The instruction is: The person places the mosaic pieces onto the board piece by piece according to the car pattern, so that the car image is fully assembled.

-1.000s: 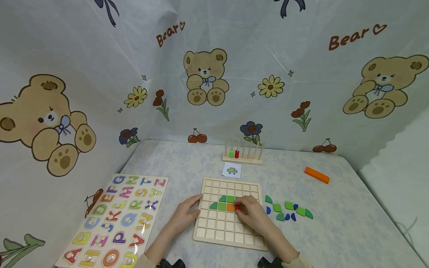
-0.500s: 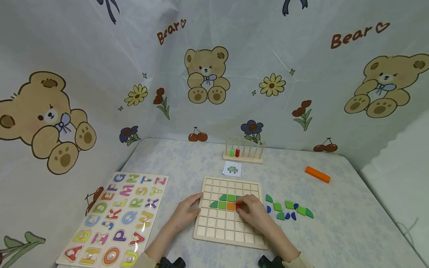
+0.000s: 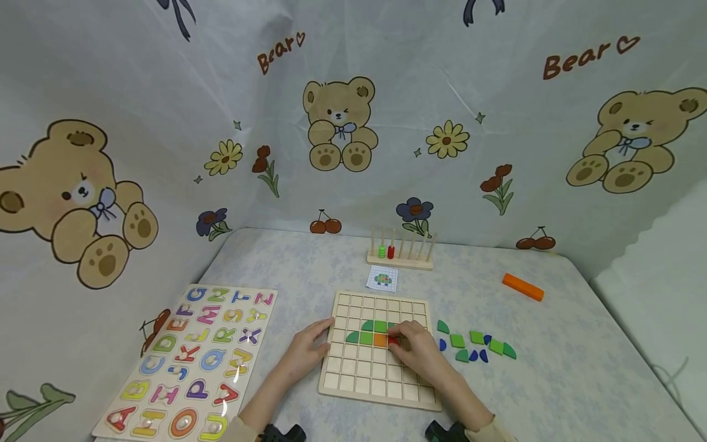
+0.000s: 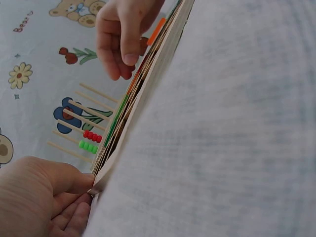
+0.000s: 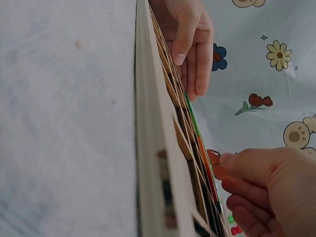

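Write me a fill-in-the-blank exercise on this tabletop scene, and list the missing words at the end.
1. The person's left hand touches the ____ edge of the flat wooden grid board.
2. In the head view, the tile immediately right of the orange square tile, partly covered by the person's right hand, is ____.
3. The small beads on the pale wooden peg rack are red and ____.

Missing words: left; red; green.
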{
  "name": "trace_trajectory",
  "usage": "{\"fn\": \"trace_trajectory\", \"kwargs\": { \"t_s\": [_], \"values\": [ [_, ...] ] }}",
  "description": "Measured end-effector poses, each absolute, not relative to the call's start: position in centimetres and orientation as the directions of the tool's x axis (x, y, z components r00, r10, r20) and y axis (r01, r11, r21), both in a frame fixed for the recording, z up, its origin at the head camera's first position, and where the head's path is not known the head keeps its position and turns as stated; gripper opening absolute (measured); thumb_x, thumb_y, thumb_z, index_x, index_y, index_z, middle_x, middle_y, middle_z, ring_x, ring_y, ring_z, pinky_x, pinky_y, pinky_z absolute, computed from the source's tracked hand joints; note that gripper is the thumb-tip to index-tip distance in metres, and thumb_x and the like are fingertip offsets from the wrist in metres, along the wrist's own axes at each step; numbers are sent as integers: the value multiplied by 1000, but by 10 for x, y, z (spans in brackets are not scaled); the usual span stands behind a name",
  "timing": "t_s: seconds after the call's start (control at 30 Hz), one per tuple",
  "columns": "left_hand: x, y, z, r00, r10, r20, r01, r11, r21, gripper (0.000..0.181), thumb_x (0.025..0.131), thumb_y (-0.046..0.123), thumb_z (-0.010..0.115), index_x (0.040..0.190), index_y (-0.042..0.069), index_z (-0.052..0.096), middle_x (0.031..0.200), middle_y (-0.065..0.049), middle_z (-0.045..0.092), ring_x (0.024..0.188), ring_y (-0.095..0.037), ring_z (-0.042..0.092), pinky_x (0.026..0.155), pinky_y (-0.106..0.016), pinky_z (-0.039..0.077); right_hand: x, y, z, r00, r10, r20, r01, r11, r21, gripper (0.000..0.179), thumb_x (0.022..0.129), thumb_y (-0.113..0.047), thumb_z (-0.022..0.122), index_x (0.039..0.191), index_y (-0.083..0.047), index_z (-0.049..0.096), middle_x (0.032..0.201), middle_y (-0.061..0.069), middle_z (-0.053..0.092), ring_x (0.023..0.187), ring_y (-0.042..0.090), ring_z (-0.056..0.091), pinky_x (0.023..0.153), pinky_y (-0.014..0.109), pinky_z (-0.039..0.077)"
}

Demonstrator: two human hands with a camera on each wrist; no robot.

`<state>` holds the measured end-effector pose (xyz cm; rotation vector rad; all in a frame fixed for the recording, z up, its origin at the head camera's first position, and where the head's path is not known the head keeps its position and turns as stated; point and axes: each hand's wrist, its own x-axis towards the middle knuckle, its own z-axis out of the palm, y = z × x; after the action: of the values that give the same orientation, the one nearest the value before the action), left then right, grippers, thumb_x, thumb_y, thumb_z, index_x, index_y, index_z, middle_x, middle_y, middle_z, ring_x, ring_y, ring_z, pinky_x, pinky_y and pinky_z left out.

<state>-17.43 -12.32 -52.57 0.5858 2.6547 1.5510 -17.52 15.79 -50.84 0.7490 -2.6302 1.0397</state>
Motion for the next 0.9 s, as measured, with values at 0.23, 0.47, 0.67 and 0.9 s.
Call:
{"fn": "trace_trajectory", "kwargs": {
  "t_s": [0.23, 0.47, 0.67, 0.9],
  "values": [
    [-174, -122, -525, -930, 325, 171, 308, 437, 845, 50, 89, -3, 59, 137, -1, 46, 138, -19, 45, 129, -32, 41, 106, -44, 34, -175, 165, -496, -930, -272, 248, -361, 540, -760, 21, 84, -10, 72, 105, -9, 68, 98, -2, 65, 91, 19, 61, 77, 31, 54],
    [-175, -122, -525, -930, 324, 172, 310, 444, 840, 50, 89, -2, 59, 137, 0, 46, 138, -18, 46, 128, -32, 41, 106, -44, 34, -183, 194, -482, -942, -153, 300, -331, 585, -740, 27, 84, -11, 72, 110, -5, 66, 102, 3, 66, 94, 24, 60, 81, 46, 51],
    [-175, -122, -525, -933, 317, 170, 305, 446, 842, 50, 89, -2, 59, 138, 1, 47, 138, -18, 46, 128, -32, 41, 105, -44, 35, -190, 227, -483, -931, -92, 353, -319, 673, -667, 27, 85, -9, 70, 111, -2, 65, 103, 8, 66, 93, 27, 59, 77, 46, 52],
    [-175, -123, -526, -936, 311, 163, 294, 439, 849, 50, 89, -1, 59, 138, 1, 47, 139, -17, 45, 129, -31, 41, 105, -45, 35, -194, 248, -489, -967, -45, 249, -206, 712, -671, 31, 89, -13, 66, 117, 0, 62, 113, 14, 62, 100, 31, 56, 85, 48, 49]
  ]
}}
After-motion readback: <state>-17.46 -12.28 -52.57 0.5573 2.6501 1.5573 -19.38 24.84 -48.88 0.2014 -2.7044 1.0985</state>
